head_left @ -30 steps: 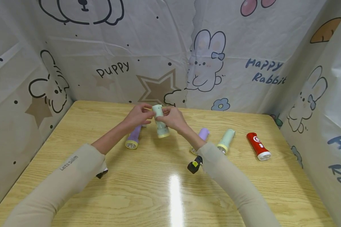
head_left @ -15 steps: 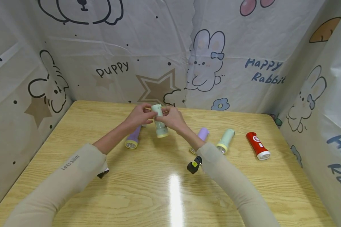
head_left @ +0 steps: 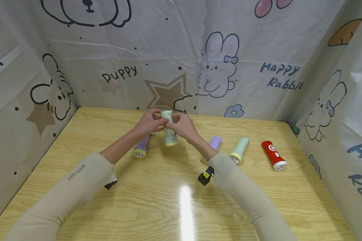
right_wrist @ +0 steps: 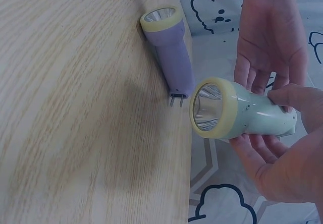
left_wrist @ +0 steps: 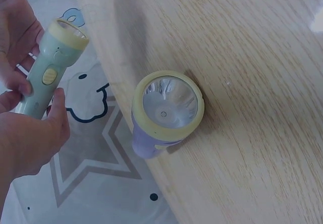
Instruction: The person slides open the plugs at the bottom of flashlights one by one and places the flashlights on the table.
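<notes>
In the head view a mint-green flashlight with a yellow rim is held above the far part of the table, its lens end toward me. My right hand grips its body from the right, thumb across it. From the other side my left hand holds the body near the tail end with its fingers. The left wrist view shows a yellow ribbed switch on the green body. Just below my left hand lies a purple flashlight; in the right wrist view two metal prongs stick out of its tail.
To the right on the wooden table lie another purple flashlight, partly behind my right forearm, a second green flashlight and a red flashlight with a white head. Printed cloth walls off the back and sides.
The green flashlight has turned slightly in my hands, its lens end shifting a little to the left so that it stands straighter. The flashlights on the table have stayed put.
</notes>
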